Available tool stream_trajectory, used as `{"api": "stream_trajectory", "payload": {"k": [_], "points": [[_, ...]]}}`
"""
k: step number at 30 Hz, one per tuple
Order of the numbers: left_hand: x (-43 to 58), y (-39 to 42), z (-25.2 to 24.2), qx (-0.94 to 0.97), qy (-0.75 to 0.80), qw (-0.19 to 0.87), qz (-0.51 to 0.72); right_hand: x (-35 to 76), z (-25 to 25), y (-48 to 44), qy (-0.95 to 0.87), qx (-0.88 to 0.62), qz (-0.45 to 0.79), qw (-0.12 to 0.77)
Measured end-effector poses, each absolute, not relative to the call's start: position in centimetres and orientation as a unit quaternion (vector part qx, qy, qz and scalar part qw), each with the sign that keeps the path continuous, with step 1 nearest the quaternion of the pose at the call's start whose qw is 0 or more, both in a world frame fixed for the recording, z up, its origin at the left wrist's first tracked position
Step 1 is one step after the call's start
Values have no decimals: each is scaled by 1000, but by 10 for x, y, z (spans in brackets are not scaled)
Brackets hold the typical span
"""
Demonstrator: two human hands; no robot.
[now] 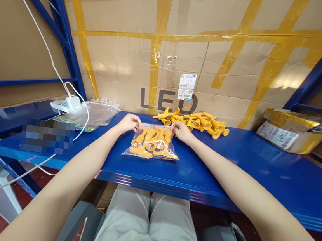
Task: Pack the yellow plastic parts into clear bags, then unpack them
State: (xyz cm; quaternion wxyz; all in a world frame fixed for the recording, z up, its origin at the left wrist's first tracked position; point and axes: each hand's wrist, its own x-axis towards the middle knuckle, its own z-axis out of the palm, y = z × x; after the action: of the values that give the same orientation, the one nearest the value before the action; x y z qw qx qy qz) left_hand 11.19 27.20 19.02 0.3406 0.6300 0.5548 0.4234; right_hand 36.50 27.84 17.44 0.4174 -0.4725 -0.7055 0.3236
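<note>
While left hand point(129, 123) and right hand point(183, 133) pinch clear plastic bag point(152, 143) in fingers near bench point(275, 171) front edge, loose yellow trumpet-shaped pieces point(206, 123) lie along back edge.

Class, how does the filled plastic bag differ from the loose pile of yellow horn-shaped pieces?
The filled plastic bag encloses its pieces in clear film; the loose pile lies uncovered. The filled plastic bag is between the left hand and right hand; the loose pile sits farther back, near the cardboard. Both show yellow, flared pieces.
</note>
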Motion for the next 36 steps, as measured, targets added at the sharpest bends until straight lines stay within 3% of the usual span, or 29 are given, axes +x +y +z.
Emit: {"api": "stream_trajectory", "payload": {"k": [6, 13, 16, 20, 26, 32, 36], "points": [[110, 276, 185, 709, 548, 240, 373, 371, 179, 277, -824, -447, 142, 319], [111, 271, 190, 749, 547, 160, 339, 373, 186, 273, -851, -453, 99, 244], [111, 271, 192, 735, 557, 191, 336, 373, 188, 272, -846, -466, 95, 242], [112, 271, 192, 704, 556, 258, 358, 368, 193, 271, -829, -499, 112, 227], [112, 270, 192, 717, 549, 257, 344, 364, 208, 281, -812, -519, 155, 216], [109, 276, 188, 718, 514, 253, 395, 359, 231, 294, -836, -447, 308, 84], [110, 279, 186, 724, 495, 226, 423, 351, 242, 296, -832, -438, 335, 67]]}}
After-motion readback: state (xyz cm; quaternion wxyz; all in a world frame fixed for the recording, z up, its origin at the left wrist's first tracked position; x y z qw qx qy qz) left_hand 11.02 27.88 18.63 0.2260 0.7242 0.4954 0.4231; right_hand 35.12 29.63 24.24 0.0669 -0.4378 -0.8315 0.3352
